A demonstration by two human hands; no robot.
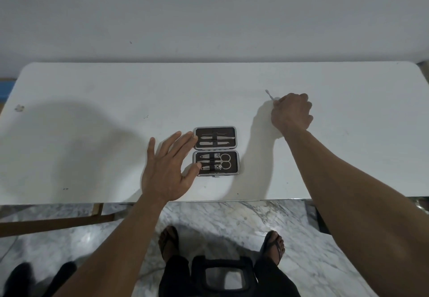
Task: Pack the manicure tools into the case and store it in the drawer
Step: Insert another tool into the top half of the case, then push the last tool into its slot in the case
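A small manicure case (235,157) lies open and flat on the white table (92,134), near the front edge. Its dark lining holds several metal tools under elastic bands, among them scissors (225,161) in the near half. My left hand (168,169) rests on the table with spread fingers, fingertips touching the case's left edge. To the right and farther back, my right hand (292,113) is closed on a thin metal manicure tool (269,94), whose tip sticks out up and to the left. No drawer is in view.
The table stands against a plain white wall. Below its front edge lie marble floor, my feet in sandals (274,245), a brown wooden bar (53,222) at left and a dark object with a handle (222,275) at the bottom.
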